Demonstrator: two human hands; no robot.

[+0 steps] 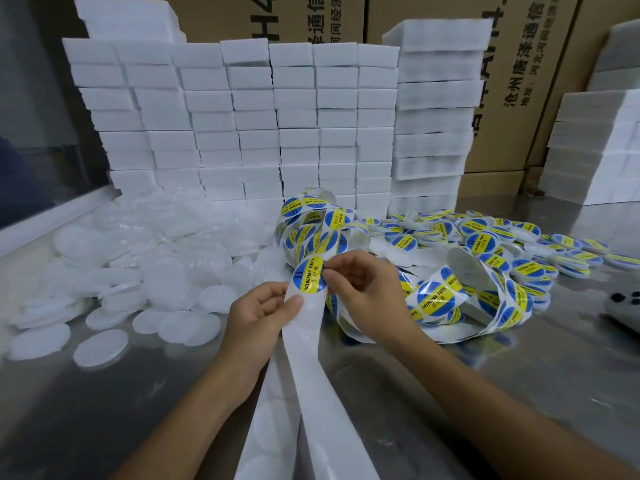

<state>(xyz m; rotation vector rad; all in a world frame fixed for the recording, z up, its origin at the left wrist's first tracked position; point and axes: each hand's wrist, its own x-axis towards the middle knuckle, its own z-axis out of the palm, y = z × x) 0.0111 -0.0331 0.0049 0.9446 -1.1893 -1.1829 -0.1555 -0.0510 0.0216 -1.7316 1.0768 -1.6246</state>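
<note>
A round blue and yellow "soldering paste" sticker (309,279) sits at the top of a white backing strip (311,358). My left hand (258,315) grips that strip just below the sticker, thumb on its face. My right hand (360,287) pinches the sticker's right edge between thumb and forefinger. The emptied strip runs down toward the bottom of the frame. Behind my hands a loose tangle of sticker tape (322,226) loops across the table.
Plain white round lids (162,265) lie heaped on the left of the steel table (519,368). Lids bearing stickers (502,240) are piled at the right. Stacks of white foam blocks (259,123) and cardboard boxes (540,81) stand behind. A grey object (623,306) sits at the right edge.
</note>
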